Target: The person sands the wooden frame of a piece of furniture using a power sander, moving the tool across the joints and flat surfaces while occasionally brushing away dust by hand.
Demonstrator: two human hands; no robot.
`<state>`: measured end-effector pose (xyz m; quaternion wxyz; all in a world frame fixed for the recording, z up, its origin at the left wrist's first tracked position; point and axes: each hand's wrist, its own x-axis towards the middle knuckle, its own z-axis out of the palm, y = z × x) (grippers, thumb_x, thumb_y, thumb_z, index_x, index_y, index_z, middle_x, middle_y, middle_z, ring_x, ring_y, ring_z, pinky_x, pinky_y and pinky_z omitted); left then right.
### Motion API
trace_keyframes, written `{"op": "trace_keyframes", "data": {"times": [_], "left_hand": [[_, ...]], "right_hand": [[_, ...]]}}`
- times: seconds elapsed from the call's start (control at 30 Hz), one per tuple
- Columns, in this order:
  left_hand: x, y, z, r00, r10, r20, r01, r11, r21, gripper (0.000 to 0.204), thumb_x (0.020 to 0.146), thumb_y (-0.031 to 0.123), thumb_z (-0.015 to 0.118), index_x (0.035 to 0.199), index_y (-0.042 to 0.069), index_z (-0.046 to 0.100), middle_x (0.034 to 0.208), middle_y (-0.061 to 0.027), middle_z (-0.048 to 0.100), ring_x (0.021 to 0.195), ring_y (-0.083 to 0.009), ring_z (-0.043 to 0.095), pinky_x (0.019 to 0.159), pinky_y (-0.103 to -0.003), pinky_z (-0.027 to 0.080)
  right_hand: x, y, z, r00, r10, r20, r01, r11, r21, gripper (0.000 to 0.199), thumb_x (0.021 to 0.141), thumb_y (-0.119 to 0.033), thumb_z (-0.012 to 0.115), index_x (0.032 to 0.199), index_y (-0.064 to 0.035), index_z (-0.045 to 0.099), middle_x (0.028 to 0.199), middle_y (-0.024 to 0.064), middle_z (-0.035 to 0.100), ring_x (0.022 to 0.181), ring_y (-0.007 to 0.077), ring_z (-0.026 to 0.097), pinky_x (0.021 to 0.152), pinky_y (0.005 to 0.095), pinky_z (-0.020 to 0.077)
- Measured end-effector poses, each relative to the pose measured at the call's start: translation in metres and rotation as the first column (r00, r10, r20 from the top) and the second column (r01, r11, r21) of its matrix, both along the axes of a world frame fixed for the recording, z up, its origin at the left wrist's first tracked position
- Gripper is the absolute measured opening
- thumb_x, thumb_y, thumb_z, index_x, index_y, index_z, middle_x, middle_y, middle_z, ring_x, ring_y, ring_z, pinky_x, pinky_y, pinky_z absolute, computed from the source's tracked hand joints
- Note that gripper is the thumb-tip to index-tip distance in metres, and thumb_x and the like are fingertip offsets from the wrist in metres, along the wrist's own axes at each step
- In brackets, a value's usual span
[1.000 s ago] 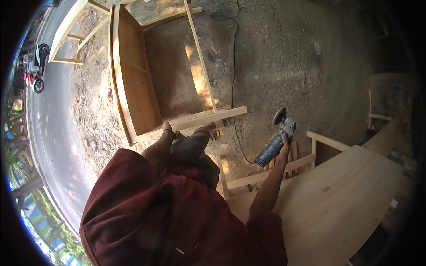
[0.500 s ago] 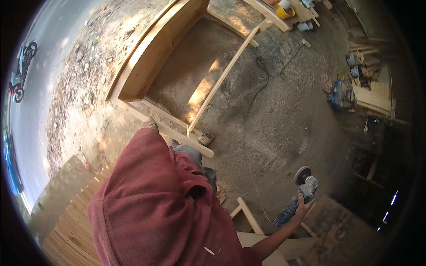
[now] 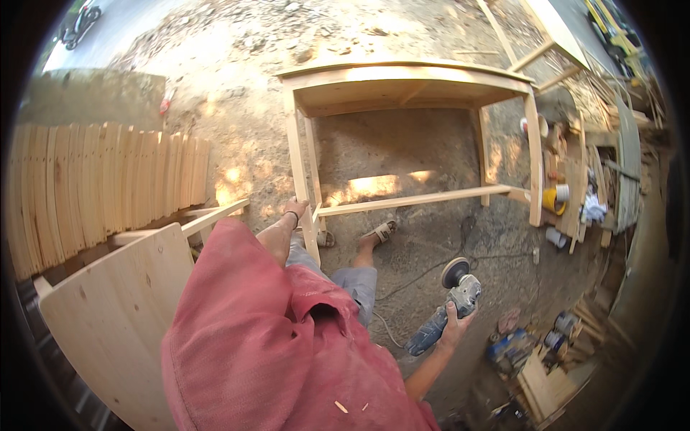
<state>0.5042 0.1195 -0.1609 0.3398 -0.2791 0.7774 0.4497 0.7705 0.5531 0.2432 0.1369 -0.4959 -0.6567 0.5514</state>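
My left hand [image 3: 296, 208] is closed around a leg [image 3: 295, 154] of a pale, unpainted wooden table [image 3: 410, 75]. The table's underside faces me, and a long rail [image 3: 413, 202] runs between its legs. Held out to the right in my right hand [image 3: 456, 325] is an angle grinder [image 3: 431, 327] with a grey head and a blue, dust-covered body. Its round pad [image 3: 455, 273] points up and away from the table, touching nothing. Whether the pad is spinning cannot be made out.
A slatted wooden piece [image 3: 108, 187] and a rounded board [image 3: 122, 316] stand at left. A cord [image 3: 388, 327] trails over the dirt floor by my sandalled foot [image 3: 381, 231]. A yellow bucket [image 3: 552, 201] sits at right, paint cans [image 3: 564, 323] and offcuts at lower right.
My view has turned, so the table now lies straight across ahead of me instead of slanting at upper left. Left hand stays on the leg; the grinder stays in my right hand.
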Motion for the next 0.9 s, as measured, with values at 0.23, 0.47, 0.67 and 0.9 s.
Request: {"op": "trace_keyframes", "data": {"times": [0.23, 0.47, 0.67, 0.9], "left_hand": [[0.018, 0.027, 0.068, 0.987, 0.159, 0.011, -0.152, 0.96, -0.237, 0.079, 0.078, 0.037, 0.082, 0.141, 0.0, 0.053, 0.131, -0.0234, 0.066, 0.123, -0.0349, 0.064, 0.105, -0.042, 0.05], [0.08, 0.019, 0.088, 0.969, 0.233, -0.083, -0.246, 0.946, -0.211, 0.078, 0.082, 0.039, 0.08, 0.142, -0.002, 0.053, 0.141, -0.0241, 0.06, 0.13, -0.0329, 0.06, 0.109, -0.042, 0.048], [0.168, 0.035, 0.122, 0.791, 0.611, 0.009, -0.61, 0.788, 0.083, 0.06, 0.093, 0.035, 0.074, 0.138, 0.0, 0.057, 0.118, -0.0134, 0.072, 0.096, -0.0208, 0.073, 0.079, -0.031, 0.058], [0.062, 0.064, 0.229, 0.558, 0.747, -0.361, -0.719, 0.652, 0.239, 0.029, 0.102, 0.029, 0.064, 0.115, 0.004, 0.067, 0.093, -0.0022, 0.07, 0.075, -0.0075, 0.063, 0.065, -0.026, 0.054]], "right_hand": [[-0.084, 0.091, -0.076, 0.941, 0.337, -0.009, -0.335, 0.931, -0.146, 0.081, 0.086, -0.02, 0.081, 0.152, -0.005, 0.036, 0.135, 0.0115, 0.052, 0.118, 0.024, 0.056, 0.099, 0.0388, 0.0487], [-0.166, 0.14, -0.06, 0.791, 0.61, 0.045, -0.592, 0.783, -0.19, 0.088, 0.081, -0.021, 0.085, 0.152, -0.0028, 0.037, 0.14, 0.0153, 0.052, 0.128, 0.027, 0.052, 0.11, 0.0409, 0.0391], [-0.248, 0.125, -0.028, 0.674, 0.738, 0.025, -0.738, 0.675, -0.024, 0.083, 0.081, -0.018, 0.085, 0.148, -0.0029, 0.039, 0.134, 0.0148, 0.056, 0.123, 0.026, 0.056, 0.107, 0.0391, 0.0428], [-0.328, 0.076, -0.028, 0.577, 0.816, -0.028, -0.813, 0.577, 0.076, 0.086, 0.081, -0.018, 0.086, 0.15, -0.0029, 0.036, 0.134, 0.016, 0.056, 0.124, 0.0263, 0.056, 0.108, 0.0396, 0.0432]]}}
